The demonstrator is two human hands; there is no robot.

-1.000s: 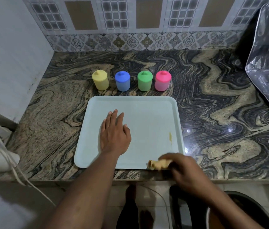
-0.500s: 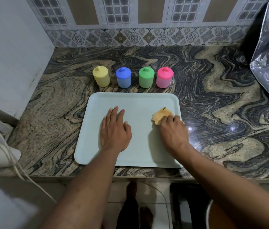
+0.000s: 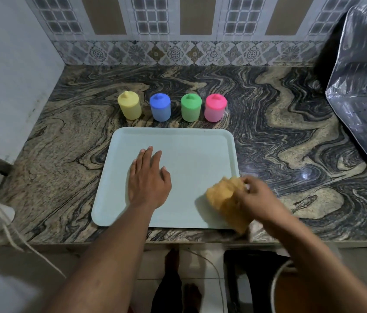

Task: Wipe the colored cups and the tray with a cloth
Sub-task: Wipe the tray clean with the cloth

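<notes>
Marble surface [image 3: 279, 136]: dark, swirled with tan veins. It carries the tray and four cups and runs back to a patterned tiled wall [image 3: 178, 53].
Tray [image 3: 189, 150]: pale blue-green, rectangular with rounded corners. It lies flat on the surface near the front edge, just in front of the cups and not touching them.
Cups: four lidded cups stand upright in a row behind the tray, left to right — yellow cup [image 3: 130, 106], blue cup [image 3: 160, 107], green cup [image 3: 191, 107], pink cup [image 3: 215, 108]. Small gaps separate neighbours.
Left hand [image 3: 148, 184]: lies palm down on the tray's left half, fingers straight and slightly spread, holding nothing.
Right hand [image 3: 257, 197]: at the tray's near right corner, fingers curled round the cloth; blurred.
Cloth [image 3: 222, 199]: yellow-orange and bunched, gripped by the right hand over the tray's near right corner. Its lower end reaches past the tray's front rim. A shadow falls on the tray to its left — whether it presses on the tray I cannot tell.
Foil [image 3: 363, 98]: a crinkled silvery sheet leans in at the far right, over the surface's right end.
Cord [image 3: 8, 233]: pale, hanging at the left edge beside a white object too cut off to name.
Floor: below the front edge, bare feet [image 3: 173, 260] stand on pale tiles, with a thin wire [image 3: 214, 267] curving beside them.
</notes>
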